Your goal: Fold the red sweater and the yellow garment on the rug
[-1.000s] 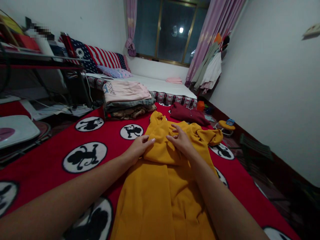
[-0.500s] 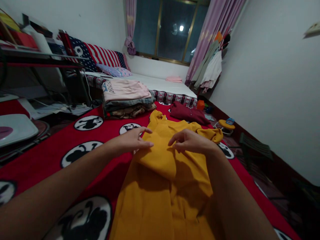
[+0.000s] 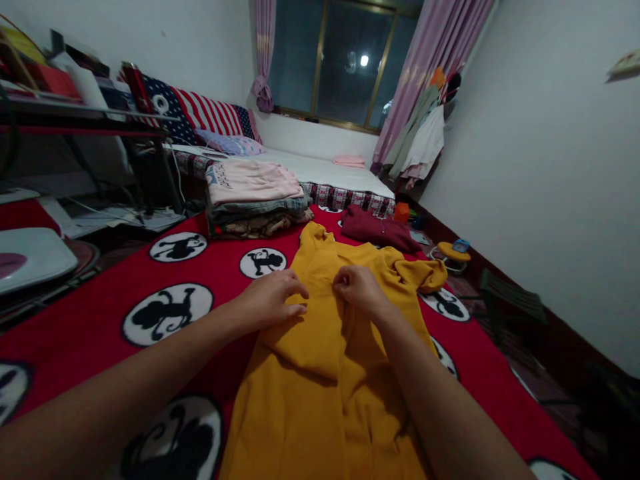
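With twelve o'clock pointing away from the person, a yellow garment (image 3: 320, 340) lies in the middle of a red blanket (image 3: 90, 341) printed with black figures in white rounds; its neck end points to twelve, its wider, creased end runs down to six and out of view, and one sleeve sticks out at two; a loose fold of the cloth lies across its middle, with a shadow under the lower edge; the left hand (image 3: 274, 299) is at ten on the garment, palm down by its edge, its fingers (image 3: 299, 285) curved with a narrow gap between thumb and forefinger; the right hand (image 3: 357, 288) is at one on the garment, its fingers bunched close together against the cloth, and I cannot tell whether they pinch any of it; at eleven, well apart from the hands, rests a stack of folded clothes (image 3: 257, 193) with a pale pink piece on top; at one, just beyond the neck end, lies a folded maroon garment (image 3: 380, 228); farther off at twelve stands a bed (image 3: 310, 170) with a white cover; at two, beyond the blanket, is a stool (image 3: 453, 252) with a yellow seat.
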The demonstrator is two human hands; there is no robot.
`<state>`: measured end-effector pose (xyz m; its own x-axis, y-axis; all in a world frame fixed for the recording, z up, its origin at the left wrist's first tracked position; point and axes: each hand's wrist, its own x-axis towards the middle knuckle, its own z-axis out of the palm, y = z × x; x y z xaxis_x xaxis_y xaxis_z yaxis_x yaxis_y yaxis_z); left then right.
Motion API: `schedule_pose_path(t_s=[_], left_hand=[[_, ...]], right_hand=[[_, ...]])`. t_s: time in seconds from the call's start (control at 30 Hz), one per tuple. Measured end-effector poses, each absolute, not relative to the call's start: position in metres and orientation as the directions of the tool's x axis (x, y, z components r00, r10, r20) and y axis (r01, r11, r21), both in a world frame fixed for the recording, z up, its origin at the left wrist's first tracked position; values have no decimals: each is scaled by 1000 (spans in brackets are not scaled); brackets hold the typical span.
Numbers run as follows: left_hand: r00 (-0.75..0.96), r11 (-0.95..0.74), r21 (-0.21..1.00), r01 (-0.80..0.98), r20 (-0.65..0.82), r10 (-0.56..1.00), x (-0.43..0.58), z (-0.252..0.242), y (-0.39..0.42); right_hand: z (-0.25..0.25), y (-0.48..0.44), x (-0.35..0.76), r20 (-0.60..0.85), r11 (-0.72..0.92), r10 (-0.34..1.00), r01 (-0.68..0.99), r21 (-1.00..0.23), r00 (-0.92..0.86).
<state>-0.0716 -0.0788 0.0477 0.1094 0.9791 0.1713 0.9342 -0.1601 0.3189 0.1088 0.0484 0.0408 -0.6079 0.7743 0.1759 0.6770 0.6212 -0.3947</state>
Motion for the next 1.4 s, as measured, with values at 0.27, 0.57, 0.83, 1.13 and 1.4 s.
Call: schedule_pose_path(t_s=[0.27,0.57,0.83,1.13,1.4], left_hand=[[367,-296,568,768,-12,930,-72,67,-91],[278,-187,668,720,-32,960,-53,64,-90],[215,-464,457,759,496,841,-46,48,-79],[291,-447,404,798,391,873,-47,-6,-62],[273,-445,440,780,402,874,-49,-5,-61]], right_hand=[[40,58,113,539,673,733,556,-487,-415],[47,47,114,444,558,790,795,-237,-423],[26,31,97,350,773,627,612,-167,-696],[5,65,102,350,627,730,372,-684,-587],[29,104,156,611,500,783,703,-507,-117]])
